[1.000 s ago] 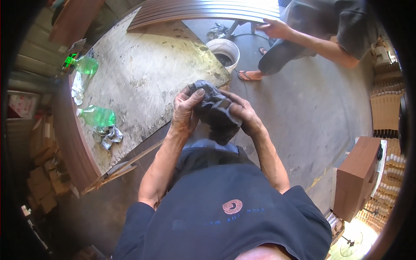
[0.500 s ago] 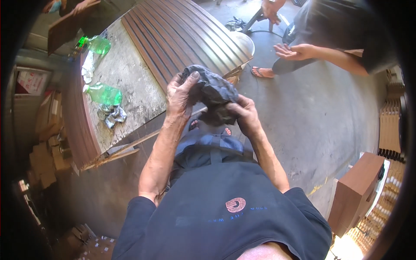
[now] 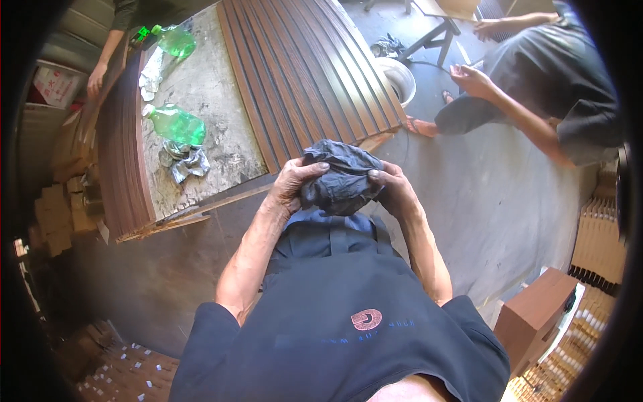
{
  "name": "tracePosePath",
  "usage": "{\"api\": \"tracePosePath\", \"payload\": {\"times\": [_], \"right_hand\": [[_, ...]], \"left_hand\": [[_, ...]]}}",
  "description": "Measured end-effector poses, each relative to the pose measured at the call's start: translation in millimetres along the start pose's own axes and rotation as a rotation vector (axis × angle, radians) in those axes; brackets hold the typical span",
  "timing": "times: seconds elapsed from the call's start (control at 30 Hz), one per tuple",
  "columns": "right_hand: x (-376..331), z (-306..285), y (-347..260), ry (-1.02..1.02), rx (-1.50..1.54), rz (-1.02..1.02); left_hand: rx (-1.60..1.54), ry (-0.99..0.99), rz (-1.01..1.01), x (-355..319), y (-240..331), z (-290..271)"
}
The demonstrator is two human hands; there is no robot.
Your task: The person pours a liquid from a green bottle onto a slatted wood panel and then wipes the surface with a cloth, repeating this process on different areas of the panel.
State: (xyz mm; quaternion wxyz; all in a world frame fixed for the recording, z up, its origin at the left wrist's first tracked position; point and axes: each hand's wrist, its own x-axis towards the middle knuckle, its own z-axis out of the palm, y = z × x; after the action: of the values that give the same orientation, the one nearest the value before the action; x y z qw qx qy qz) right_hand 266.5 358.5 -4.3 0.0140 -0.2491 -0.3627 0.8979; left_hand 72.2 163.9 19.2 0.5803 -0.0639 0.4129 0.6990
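A crumpled dark grey-blue rag is held in front of my waist, stretched between both hands. My left hand grips its left side, thumb on top. On the opposite side, my right hand pinches the cloth, with the thumb lying over its upper face. The other fingers of both hands are partly hidden behind the rag. Just beyond it lies a dark brown ribbed wood panel on the worktable.
Two bottles of green liquid, the nearer and the farther, lie beside crumpled cloths. A white bucket stands past the panel. At right a co-worker's hand reaches out; another person's arm is at far left. A brown box sits lower right.
Both hands have brought the rag lower and nearer my body, and it is now bunched into a rounder bundle. The co-worker's arm at right has shifted, and the person at far left has changed posture.
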Motion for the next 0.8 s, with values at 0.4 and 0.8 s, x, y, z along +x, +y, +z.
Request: {"api": "tracePosePath", "payload": {"times": [0.4, 0.8], "right_hand": [[74, 114, -113, 0.0, -1.135, -0.359], [230, 96, 18, -0.201, -1.956, -0.68]], "left_hand": [[1.063, 0.68, 0.828, 32, 36, -64], [1.603, 0.891, 0.912, 61, -27, -100]]}}
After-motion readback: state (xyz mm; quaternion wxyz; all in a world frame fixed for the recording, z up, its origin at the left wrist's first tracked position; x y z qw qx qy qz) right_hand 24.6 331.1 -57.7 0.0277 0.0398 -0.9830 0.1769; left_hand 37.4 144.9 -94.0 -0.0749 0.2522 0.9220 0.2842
